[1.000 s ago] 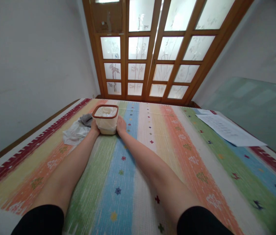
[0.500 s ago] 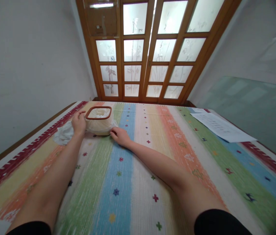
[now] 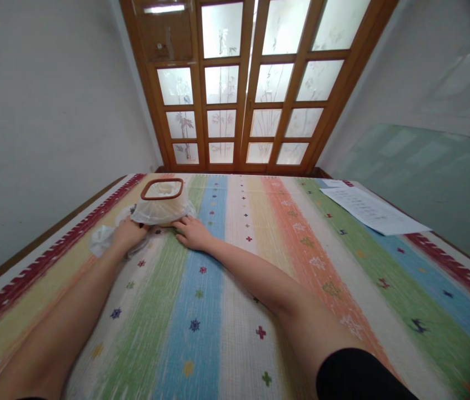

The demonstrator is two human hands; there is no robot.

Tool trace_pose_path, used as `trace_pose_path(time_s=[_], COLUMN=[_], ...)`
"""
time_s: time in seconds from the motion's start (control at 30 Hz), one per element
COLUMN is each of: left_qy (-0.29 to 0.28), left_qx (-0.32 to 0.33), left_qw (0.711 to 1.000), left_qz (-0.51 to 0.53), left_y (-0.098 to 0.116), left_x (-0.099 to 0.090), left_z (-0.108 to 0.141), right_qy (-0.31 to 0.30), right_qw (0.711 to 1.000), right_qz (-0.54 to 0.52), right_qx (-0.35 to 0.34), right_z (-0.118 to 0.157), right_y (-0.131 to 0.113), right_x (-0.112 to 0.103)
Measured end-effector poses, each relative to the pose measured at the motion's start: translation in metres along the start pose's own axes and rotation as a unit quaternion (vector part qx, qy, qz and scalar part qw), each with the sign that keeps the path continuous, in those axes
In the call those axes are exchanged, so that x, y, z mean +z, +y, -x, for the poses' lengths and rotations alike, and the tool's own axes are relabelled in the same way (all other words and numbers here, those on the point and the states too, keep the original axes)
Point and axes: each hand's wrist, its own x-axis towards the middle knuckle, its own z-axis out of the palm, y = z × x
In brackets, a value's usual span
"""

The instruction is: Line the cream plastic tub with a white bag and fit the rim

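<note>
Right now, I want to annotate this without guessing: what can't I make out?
All in the head view:
- Lower wall of the container: covered by the pale plastic liner hanging outside it.
- Fingertips of the left hand: lost against the plastic, so its grip is unclear.
- Grip of the right hand: too small to judge at the liner's edge.
- Writing on the papers: too small.
- Left sleeve: cut off by the bottom edge.

Free rm btwn bin [image 3: 161, 198] & papers [image 3: 370, 209]

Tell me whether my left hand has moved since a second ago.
Yes. Judged against the green tablecloth stripe by the lined bin, your left hand has shifted left, farther from that stripe.
</note>
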Motion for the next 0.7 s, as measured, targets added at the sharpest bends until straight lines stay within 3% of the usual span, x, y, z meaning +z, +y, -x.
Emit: trace_pose_path(time_s=[0.1,0.2,0.3,0.4,0.47,0.53,0.6,0.7], left_qy=[-0.003,0.013,-0.006,-0.004,-0.018,-0.022,-0.023,-0.024], left_qx=[-0.033,0.021,0.056,0.222,0.343,0.414,0.445,0.441], left_qw=[0.996,0.988,0.988,0.973,0.939,0.909,0.893,0.895], left_qz=[-0.084,-0.152,-0.147,-0.062,-0.002,0.034,0.06,0.059], left_y=[0.014,0.032,0.056,0.085,0.107,0.13,0.155,0.192], left_x=[-0.014,-0.033,-0.049,-0.05,-0.039,-0.019,0.006,0.045], left_z=[0.016,0.041,0.065,0.077,0.078,0.076,0.071,0.06], right_qy=[-0.009,-0.022,-0.024,-0.012,0.003,0.017,0.029,0.044], right_qw=[1.0,0.998,0.996,0.997,0.998,0.998,0.997,0.992], right_qz=[-0.016,-0.046,-0.069,-0.075,-0.064,-0.044,-0.02,0.017], right_qx=[-0.014,-0.044,-0.043,-0.023,0.006,0.041,0.073,0.12], right_z=[0.002,0.015,0.042,0.08,0.108,0.135,0.158,0.181], right_y=[0.002,0.008,0.017,0.029,0.039,0.05,0.062,0.079], right_x=[0.0,-0.006,-0.02,-0.041,-0.057,-0.072,-0.084,-0.096])
